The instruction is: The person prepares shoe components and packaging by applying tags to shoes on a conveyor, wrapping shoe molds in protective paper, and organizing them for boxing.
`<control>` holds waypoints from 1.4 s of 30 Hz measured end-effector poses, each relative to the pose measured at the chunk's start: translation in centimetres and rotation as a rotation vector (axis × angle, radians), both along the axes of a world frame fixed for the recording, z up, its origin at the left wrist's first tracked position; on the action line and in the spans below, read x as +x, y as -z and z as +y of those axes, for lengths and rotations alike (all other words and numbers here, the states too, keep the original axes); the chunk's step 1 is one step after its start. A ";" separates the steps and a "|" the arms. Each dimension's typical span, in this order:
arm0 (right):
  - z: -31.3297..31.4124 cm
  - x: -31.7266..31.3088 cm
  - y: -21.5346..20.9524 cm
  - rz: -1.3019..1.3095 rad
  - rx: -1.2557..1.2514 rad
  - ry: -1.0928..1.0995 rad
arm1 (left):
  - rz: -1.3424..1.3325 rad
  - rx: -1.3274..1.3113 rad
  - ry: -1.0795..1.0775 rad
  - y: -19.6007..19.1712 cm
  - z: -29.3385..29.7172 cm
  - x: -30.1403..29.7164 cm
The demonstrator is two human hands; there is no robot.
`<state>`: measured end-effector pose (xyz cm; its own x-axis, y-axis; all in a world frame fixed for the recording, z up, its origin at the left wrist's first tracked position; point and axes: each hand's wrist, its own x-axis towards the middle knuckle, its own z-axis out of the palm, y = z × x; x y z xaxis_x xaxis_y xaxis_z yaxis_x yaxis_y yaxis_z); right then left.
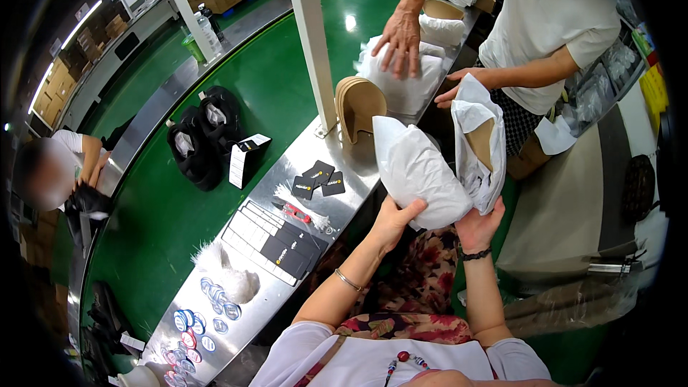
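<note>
My left hand (398, 218) grips a bundle wrapped in white tissue paper (419, 168), thumb on top and fingers underneath. My right hand (480, 226) holds the lower end of a second white paper wrap (469, 172), folded around a brown cardboard insert (479, 145). Both wraps stand tilted upward side by side, their lower ends close together. Just beyond, a stack of curved brown cardboard inserts (356, 104) rests on the metal bench. Farther off, a co-worker's hand (398, 44) hovers with spread fingers over a pile of white paper (412, 82).
A metal bench (287, 185) bears black tags (319, 179), printed cards (276, 244), red-handled snips (294, 213), white tag strings (240, 283) and round badges (190, 330). Black shoes (197, 136) sit on the green conveyor (143, 244). A white post (315, 43) rises from the bench edge.
</note>
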<state>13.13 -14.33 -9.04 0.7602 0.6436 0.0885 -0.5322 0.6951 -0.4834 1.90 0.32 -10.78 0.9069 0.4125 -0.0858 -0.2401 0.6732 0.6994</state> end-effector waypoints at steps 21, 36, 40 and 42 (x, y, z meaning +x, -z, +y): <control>9.7 15.6 -10.6 -0.429 -0.072 0.177 | -0.487 -0.243 -0.306 -7.9 6.5 16.8; 17.9 22.5 -5.1 -0.306 -0.185 0.071 | 0.356 0.455 -0.915 -4.4 11.7 24.3; 18.3 23.3 -3.7 -0.270 -0.246 0.100 | 0.657 0.690 -0.955 -3.4 11.0 24.9; 18.6 23.0 -3.9 -0.284 -0.268 0.105 | 0.697 0.744 -1.013 -2.3 11.1 25.2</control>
